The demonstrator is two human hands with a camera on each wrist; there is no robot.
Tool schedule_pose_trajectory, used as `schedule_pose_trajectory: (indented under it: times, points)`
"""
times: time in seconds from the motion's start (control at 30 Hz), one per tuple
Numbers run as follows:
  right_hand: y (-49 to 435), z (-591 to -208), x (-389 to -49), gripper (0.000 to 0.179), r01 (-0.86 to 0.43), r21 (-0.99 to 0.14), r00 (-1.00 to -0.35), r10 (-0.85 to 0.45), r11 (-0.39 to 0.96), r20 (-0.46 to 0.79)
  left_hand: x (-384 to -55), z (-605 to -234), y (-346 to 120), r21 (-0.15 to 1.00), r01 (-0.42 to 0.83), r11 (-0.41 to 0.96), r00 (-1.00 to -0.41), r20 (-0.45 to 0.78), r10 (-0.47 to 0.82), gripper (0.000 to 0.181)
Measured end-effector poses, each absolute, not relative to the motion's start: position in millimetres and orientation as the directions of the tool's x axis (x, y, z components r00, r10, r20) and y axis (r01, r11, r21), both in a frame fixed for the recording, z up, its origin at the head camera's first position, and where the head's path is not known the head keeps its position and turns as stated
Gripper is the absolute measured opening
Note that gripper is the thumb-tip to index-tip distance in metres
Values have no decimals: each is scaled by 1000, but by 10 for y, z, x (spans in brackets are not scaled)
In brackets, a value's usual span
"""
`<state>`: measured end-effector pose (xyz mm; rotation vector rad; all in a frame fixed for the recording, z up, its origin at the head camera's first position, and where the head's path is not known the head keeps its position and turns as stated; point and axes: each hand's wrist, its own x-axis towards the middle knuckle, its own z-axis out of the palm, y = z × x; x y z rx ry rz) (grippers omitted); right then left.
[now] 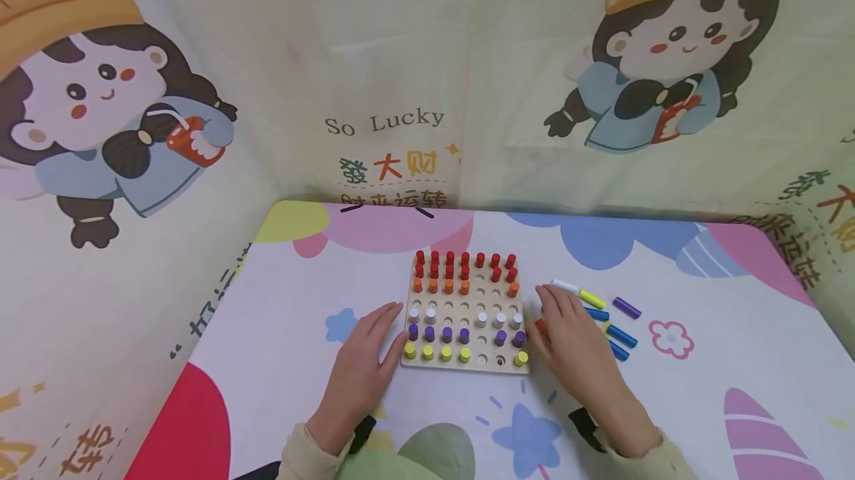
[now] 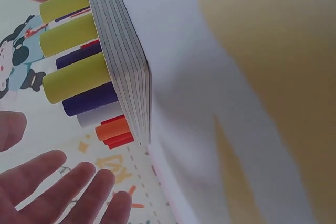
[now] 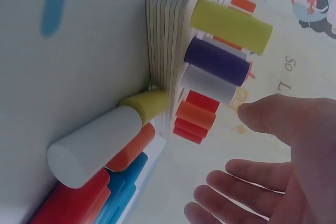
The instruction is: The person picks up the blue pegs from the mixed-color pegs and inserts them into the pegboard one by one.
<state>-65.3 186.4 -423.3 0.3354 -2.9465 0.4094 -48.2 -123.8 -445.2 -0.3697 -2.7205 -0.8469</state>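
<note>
A wooden pegboard (image 1: 464, 369) lies in the middle of the table, with round pegs standing in rows. Red pegs (image 1: 450, 271) fill most of the back two rows, then orange pegs (image 1: 449, 286), a row of bare holes, white pegs (image 1: 482, 320), purple pegs (image 1: 447, 334) and yellow pegs (image 1: 446, 353) at the front. Beside the board's left edge is my left hand (image 1: 364, 350), fingers relaxed and holding nothing. My right hand (image 1: 574, 339), its fingers extended, hovers just right of the board over loose pegs, partly hiding them. In the right wrist view its palm (image 3: 310, 161) holds nothing.
Loose blue pegs (image 1: 622, 336), a purple peg (image 1: 627, 307), a yellow peg (image 1: 591, 299) and a white peg (image 1: 564, 285) lie right of the board. More loose pegs, including a red peg (image 3: 68, 203), show below the right hand. A printed curtain (image 1: 374, 57) stands behind the table.
</note>
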Motion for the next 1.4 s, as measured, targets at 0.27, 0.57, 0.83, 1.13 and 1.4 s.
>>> schedule_pose_trajectory:
  times: [0.27, 0.57, 0.83, 1.13, 1.4]
  points:
    - [1905, -4197, -720, 60, -274, -219, -953, -235, 937, 190, -507, -4487, -1254, 574, 271, 772, -951, 284, 123, 43]
    - [2000, -4169, -775, 56, -267, -250, -960, -235, 931, 150, -563, -4476, -1248, 721, 166, 673, -985, 151, 81, 40]
    - [2038, -4179, -816, 52, -253, -265, -967, -235, 931, 98, -609, -4501, -1255, 805, 122, 581, -992, 98, 74, 40]
    - [2042, -4221, -873, 42, -221, -280, -975, -211, 934, 65, -676, -4530, -1249, 818, 106, 565, -994, 90, 57, 37]
    - [2056, -4232, -919, 34, -215, -300, -976, -213, 929, 39, -742, -4582, -1254, 813, 94, 575, -995, 86, 42, 35]
